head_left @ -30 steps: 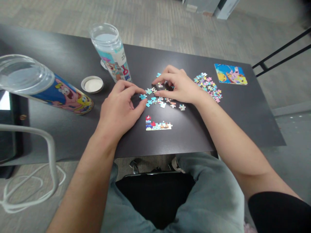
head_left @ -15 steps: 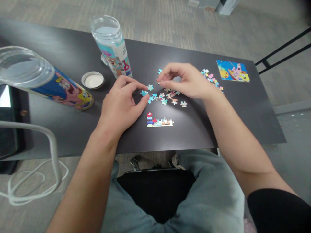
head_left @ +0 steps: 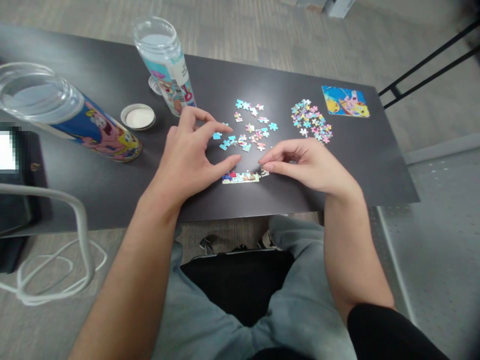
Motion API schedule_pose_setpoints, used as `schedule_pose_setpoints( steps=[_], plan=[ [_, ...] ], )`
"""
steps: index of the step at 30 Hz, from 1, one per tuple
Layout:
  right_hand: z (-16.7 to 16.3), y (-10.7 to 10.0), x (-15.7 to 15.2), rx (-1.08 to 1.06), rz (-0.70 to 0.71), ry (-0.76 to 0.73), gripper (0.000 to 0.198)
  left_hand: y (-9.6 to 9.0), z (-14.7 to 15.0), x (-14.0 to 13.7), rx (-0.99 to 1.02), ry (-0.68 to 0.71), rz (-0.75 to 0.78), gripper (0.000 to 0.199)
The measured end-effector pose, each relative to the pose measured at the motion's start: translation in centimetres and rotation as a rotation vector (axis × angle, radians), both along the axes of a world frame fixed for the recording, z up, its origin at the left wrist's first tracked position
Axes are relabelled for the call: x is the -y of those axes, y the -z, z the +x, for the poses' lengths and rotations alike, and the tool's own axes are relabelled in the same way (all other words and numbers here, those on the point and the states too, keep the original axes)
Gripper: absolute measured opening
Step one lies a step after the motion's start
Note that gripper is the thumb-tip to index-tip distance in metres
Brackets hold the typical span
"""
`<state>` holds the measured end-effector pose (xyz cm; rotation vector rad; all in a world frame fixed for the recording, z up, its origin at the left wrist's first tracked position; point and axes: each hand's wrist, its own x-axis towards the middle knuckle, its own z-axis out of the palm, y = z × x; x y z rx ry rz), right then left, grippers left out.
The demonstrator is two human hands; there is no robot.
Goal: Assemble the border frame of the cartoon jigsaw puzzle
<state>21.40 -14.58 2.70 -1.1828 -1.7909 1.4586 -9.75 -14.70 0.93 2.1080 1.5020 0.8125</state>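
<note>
Between finger and thumb of my right hand [head_left: 305, 162] is a small jigsaw puzzle piece [head_left: 265, 171], right beside the end of a joined strip of puzzle pieces [head_left: 245, 177]. My left hand [head_left: 195, 152] is open, thumb and fingers apart; its thumb is above the strip's left part and covers some of it. Loose puzzle pieces [head_left: 250, 128] lie scattered on the table just beyond both hands. Farther right is a denser pile of puzzle pieces [head_left: 309, 119].
On the dark table [head_left: 210, 205] stand two clear picture-wrapped jars, a near one [head_left: 101, 130] and a far one [head_left: 168, 75]. A round lid [head_left: 138, 117] lies between them. At the right is a picture card [head_left: 345, 102]. A white cable [head_left: 80, 220] loops at the left.
My right hand has come from the loose pieces toward me, bringing a puzzle piece to the strip's right end. My left thumb has moved over the strip. The view has shifted slightly.
</note>
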Motion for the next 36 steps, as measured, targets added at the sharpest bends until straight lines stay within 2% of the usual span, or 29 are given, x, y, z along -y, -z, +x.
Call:
schedule_pose_setpoints(
  steps=[3,10,16,22,28,36],
  plan=[
    [0.2,0.9,0.0,-0.021,-0.042,-0.033,0.040,-0.5,1.0,0.4,-0.061,0.040,-0.004,0.051],
    [-0.2,0.8,0.1,0.066,0.045,-0.059,0.040,-0.5,3.0,0.6,-0.151,0.136,0.017,0.054],
    [-0.5,1.3,0.4,0.100,0.128,-0.059,0.021,-0.4,2.8,0.7,-0.202,0.148,0.000,0.048],
    [-0.2,1.3,0.2,0.129,0.221,-0.113,0.021,-0.1,2.6,0.6,-0.074,0.147,-0.069,0.049],
    [0.9,1.0,0.0,0.199,0.355,-0.165,0.015,-0.1,2.7,0.6,-0.130,0.151,-0.075,0.055],
    [1.2,1.6,-0.3,0.180,0.363,-0.168,0.011,0.1,2.5,0.7,-0.144,0.163,-0.027,0.054]
  ],
)
